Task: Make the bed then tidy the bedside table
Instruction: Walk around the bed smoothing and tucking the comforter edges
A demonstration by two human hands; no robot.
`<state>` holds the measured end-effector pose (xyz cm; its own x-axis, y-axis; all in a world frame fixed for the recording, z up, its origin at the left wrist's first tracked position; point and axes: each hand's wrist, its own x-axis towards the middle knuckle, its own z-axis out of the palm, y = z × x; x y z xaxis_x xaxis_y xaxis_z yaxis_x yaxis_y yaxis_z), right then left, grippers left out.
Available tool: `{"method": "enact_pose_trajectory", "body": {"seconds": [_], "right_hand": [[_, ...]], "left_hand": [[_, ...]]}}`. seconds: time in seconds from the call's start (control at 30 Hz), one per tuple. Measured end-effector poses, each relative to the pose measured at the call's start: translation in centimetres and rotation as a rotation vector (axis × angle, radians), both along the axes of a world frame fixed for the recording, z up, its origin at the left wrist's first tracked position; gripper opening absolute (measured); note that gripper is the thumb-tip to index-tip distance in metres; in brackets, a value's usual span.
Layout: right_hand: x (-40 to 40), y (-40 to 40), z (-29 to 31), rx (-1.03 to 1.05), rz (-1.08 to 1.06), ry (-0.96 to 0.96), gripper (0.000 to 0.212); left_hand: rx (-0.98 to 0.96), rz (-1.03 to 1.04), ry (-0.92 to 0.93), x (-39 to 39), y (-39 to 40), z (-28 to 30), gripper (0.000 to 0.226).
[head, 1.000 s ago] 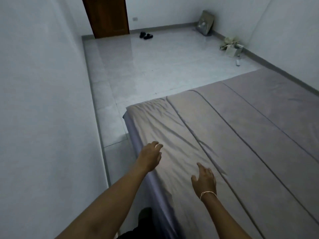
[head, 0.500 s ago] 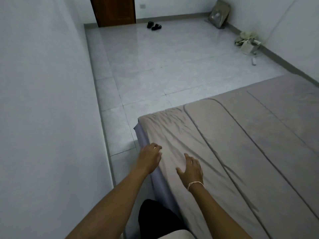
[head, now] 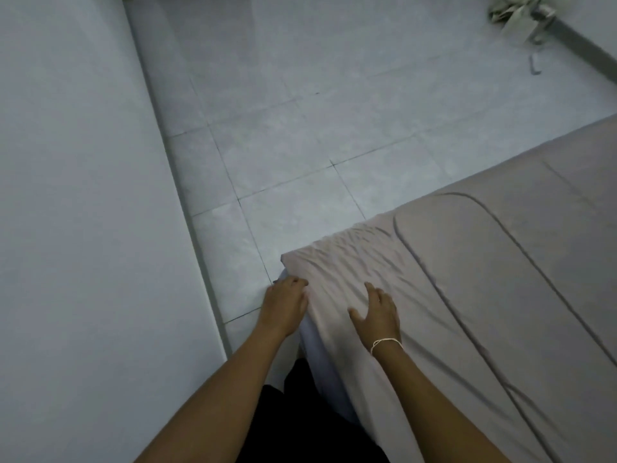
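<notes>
A bed with a grey-beige sheet fills the lower right; the sheet is wrinkled at the near corner. My left hand lies at the bed's left edge near that corner, fingers loosely bent against the sheet's fold. My right hand, with a white string on the wrist, rests flat on the sheet with fingers spread. A bluish mattress side shows below the sheet edge between my arms.
A white wall runs close along the left, leaving a narrow strip of tiled floor beside the bed. A pale bag and small items lie by the far right wall.
The view has tilted down and closer to the bed corner. Both hands have slid along the sheet toward the corner; the door and shoes have left the view.
</notes>
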<state>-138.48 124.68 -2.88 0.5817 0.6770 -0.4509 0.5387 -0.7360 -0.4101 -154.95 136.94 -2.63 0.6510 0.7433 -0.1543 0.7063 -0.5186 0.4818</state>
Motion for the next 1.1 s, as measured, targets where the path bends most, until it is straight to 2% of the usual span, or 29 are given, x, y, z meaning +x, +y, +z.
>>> {"method": "enact_pose_trajectory", "body": {"seconds": [0.23,0.33,0.43,0.5,0.63,0.73,0.83,0.97,1.1], "right_hand": [[1.7,6.3,-6.5,-0.061,-0.046,0.042,0.070],[3.4,8.5,-10.6,-0.036,-0.108,-0.021,0.070],[4.6,9.7,-13.2,-0.067,-0.132,-0.084,0.073],[4.8,10.2,-14.9,-0.073,-0.123,-0.101,0.073],[3.7,11.0,-18.4,-0.095,-0.040,-0.171,0.066],[2.5,11.2,-19.7,-0.094,-0.079,-0.223,0.067],[1.8,11.3,-20.5,-0.085,-0.097,-0.248,0.066],[0.8,11.3,-21.0,-0.077,-0.064,-0.266,0.063],[1.0,10.8,-20.1,-0.043,-0.007,-0.217,0.063]], "left_hand": [[-0.137,-0.016,0.181,2.4,7.2,-9.0,0.032],[-0.159,-0.044,0.208,4.7,9.5,-13.3,0.034],[-0.177,0.104,0.197,6.2,11.0,-16.1,0.034],[-0.180,0.244,0.259,6.5,12.0,-17.9,0.036],[-0.365,0.496,0.399,6.6,13.9,-20.5,0.048],[-0.485,0.639,0.303,7.6,14.6,-21.7,0.039],[-0.352,0.617,0.260,7.6,15.0,-22.2,0.029],[-0.193,0.598,0.291,5.8,14.5,-22.6,0.042],[-0.128,0.581,0.359,6.0,14.0,-22.7,0.035]]}}
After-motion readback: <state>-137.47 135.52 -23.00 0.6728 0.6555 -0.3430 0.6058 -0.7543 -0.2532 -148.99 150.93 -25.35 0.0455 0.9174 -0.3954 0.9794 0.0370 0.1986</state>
